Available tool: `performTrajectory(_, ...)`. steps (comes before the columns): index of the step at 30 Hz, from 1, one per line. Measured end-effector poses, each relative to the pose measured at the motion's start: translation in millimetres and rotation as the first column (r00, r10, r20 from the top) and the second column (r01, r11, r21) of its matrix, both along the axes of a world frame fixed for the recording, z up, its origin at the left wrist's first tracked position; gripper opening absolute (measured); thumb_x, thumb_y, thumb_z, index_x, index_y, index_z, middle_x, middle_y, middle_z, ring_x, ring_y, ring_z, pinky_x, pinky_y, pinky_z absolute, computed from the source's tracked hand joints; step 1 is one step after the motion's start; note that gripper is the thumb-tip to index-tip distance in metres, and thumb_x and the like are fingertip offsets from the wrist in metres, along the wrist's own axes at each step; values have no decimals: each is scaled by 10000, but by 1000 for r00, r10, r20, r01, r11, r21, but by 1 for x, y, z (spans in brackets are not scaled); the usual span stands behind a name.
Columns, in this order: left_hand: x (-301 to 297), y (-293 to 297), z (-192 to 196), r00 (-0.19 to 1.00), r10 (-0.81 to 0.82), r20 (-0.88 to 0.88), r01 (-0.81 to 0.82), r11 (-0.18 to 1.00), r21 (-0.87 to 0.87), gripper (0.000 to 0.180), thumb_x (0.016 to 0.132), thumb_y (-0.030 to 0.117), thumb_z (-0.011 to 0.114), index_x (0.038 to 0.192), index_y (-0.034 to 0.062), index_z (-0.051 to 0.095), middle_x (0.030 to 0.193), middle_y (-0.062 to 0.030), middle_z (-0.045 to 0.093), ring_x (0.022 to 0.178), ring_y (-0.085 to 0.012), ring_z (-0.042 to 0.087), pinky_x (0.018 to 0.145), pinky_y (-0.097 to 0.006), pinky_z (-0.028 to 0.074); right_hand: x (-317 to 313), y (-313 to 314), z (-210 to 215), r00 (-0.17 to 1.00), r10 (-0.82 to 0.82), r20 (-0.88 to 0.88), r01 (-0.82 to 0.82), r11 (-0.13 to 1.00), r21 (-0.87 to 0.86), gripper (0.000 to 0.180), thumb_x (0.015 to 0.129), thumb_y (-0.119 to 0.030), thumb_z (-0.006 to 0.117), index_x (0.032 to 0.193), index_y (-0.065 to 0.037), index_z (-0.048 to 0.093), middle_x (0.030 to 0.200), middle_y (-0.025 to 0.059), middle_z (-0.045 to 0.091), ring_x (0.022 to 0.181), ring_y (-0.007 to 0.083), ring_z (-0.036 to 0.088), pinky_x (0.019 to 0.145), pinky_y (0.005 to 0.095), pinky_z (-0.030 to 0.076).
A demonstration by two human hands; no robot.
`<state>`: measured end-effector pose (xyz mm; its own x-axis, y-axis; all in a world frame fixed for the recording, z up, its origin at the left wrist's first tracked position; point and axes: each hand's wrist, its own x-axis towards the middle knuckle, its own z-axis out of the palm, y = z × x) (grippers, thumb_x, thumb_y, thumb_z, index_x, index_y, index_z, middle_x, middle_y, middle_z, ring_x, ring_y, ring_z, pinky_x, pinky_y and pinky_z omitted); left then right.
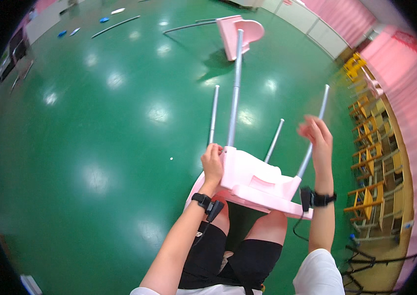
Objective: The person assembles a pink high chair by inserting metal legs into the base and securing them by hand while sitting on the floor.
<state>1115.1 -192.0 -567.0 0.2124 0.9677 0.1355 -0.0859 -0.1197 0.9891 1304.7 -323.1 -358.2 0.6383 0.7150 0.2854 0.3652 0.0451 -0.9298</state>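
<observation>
A pink plastic chair seat (252,179) rests upside down on my knees, with several grey metal legs (234,93) pointing away from me. My left hand (212,162) grips the seat's left edge, close to the base of the long leg. My right hand (315,135) is raised with fingers apart, blurred, just beside the upper part of the rightmost leg (316,128); it holds nothing that I can see. Both wrists carry black bands.
Another pink chair seat (240,32) lies on the green floor (95,147) ahead, with loose grey tubes (116,25) and small blue parts (104,20) farther back. Stacked yellow wooden chairs (368,147) line the right side by a pink wall.
</observation>
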Motion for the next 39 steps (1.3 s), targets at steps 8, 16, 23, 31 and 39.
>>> performTrajectory(8, -34, 5, -11, 956, -284, -71, 289, 955, 71, 249, 925, 226, 492, 961, -1, 587, 817, -80, 634, 792, -159, 584, 724, -302, 461, 20, -287, -148, 758, -545, 359, 639, 729, -243, 194, 912, -148, 536, 830, 10, 612, 794, 29, 611, 791, 110, 548, 733, 269, 442)
performTrajectory(16, -223, -29, -109, 577, -759, -304, 633, 650, -422, 378, 856, 277, 616, 1153, 45, 578, 1122, -48, 592, 1105, -170, 514, 960, -320, 381, 12, -323, -241, 877, -281, -389, 339, 936, 89, 625, 896, -511, 513, 1263, -9, 448, 1265, 113, 513, 1181, 208, 464, 1028, 350, 333)
performTrajectory(23, -231, -62, -131, 684, -703, -194, 522, 658, -543, 450, 888, 318, 570, 1220, 24, 496, 1117, -60, 551, 1119, -180, 503, 983, -322, 369, 31, -332, -300, 896, -334, -293, 291, 939, -182, 462, 840, -364, 638, 1161, -58, 507, 1167, 88, 546, 1142, 192, 475, 1004, 347, 343)
performTrajectory(31, -240, -77, -92, 501, -786, -363, 589, 617, -522, 689, 772, 175, 727, 1345, 24, 374, 1169, -141, 574, 1095, -234, 555, 927, -374, 454, 22, -330, -214, 874, -477, -91, 481, 876, 25, 1056, 617, -512, 792, 1411, -79, 246, 1358, 142, 408, 1283, 266, 381, 1074, 407, 301)
performTrajectory(39, -223, -82, -90, 490, -614, -619, 617, 746, -251, 523, 770, 210, 705, 1203, 6, 492, 1063, -191, 629, 999, -307, 620, 844, -375, 469, -60, -174, -63, 797, 329, 506, -65, 880, -470, 858, 612, -367, 807, 1280, 8, 421, 1271, 198, 465, 1211, 358, 426, 1032, 444, 335)
